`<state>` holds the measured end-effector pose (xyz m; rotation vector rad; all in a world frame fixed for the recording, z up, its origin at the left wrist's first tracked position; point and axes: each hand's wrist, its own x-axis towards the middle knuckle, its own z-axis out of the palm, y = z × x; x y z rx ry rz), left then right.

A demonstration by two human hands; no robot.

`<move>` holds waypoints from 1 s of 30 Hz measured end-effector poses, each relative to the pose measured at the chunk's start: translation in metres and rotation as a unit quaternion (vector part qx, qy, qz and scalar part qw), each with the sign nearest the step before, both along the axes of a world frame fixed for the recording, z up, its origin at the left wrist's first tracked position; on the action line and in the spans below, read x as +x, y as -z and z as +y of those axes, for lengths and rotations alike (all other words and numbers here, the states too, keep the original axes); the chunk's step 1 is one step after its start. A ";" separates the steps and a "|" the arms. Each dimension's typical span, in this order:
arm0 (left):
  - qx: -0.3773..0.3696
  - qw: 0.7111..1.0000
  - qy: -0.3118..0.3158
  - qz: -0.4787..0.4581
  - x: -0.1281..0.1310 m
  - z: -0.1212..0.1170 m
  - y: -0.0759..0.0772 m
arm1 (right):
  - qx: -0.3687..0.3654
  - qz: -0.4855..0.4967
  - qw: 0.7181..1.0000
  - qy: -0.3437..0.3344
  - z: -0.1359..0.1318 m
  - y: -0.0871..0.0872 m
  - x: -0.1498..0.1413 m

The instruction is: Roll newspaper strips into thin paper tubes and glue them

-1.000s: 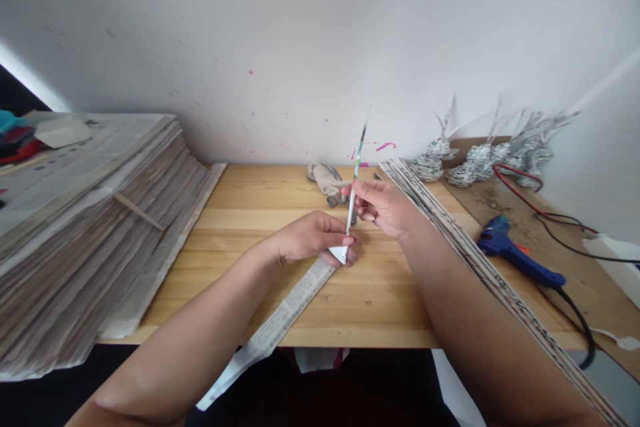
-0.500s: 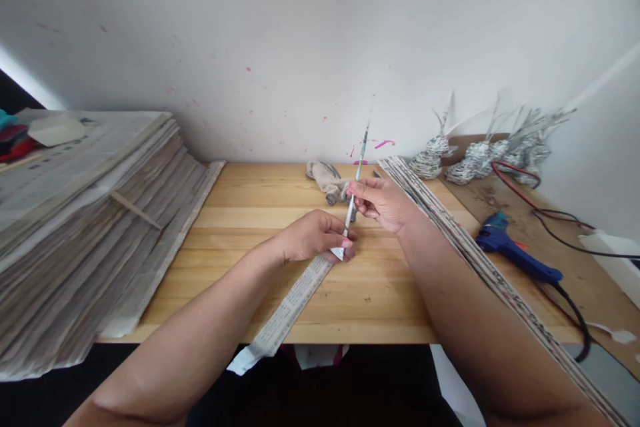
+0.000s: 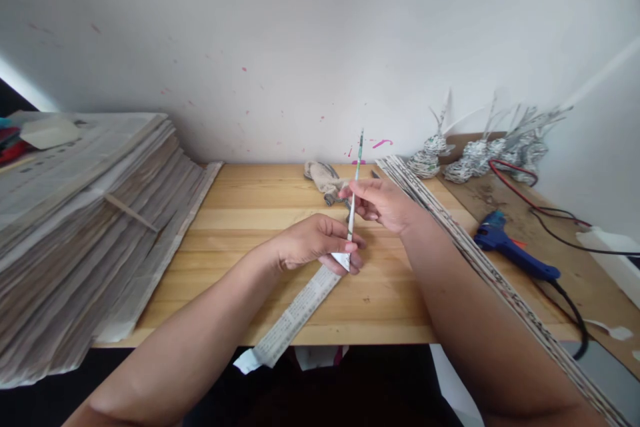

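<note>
A newspaper strip (image 3: 300, 312) runs from the table's front edge up to my hands, where it is wound into a thin paper tube (image 3: 359, 159). My left hand (image 3: 323, 243) pinches the tube's lower end, where the flat strip meets the roll. Higher up, my right hand (image 3: 377, 201) grips the same tube between thumb and fingers. The tube stands nearly upright, its tip pointing toward the wall. Just behind my right hand lies a crumpled beige-grey cloth (image 3: 323, 177).
A tall stack of newspaper (image 3: 135, 193) stands at left. On the right lie long rolled paper sticks (image 3: 440, 220) and a blue glue gun (image 3: 515, 250) with cable. Woven paper figures (image 3: 475, 159) stand on brown board (image 3: 565, 247) by the wall (image 3: 300, 27).
The paper tube has turned more upright and its tip sits lower. My left hand has shifted slightly right, and the strip's tail has slid a little right with it.
</note>
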<state>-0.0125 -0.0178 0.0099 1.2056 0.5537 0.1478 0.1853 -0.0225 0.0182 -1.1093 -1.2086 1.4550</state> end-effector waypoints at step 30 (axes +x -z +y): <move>0.099 0.978 -0.181 -0.030 0.000 0.012 0.004 | 0.049 -0.186 0.978 -0.085 -0.004 0.009 -0.012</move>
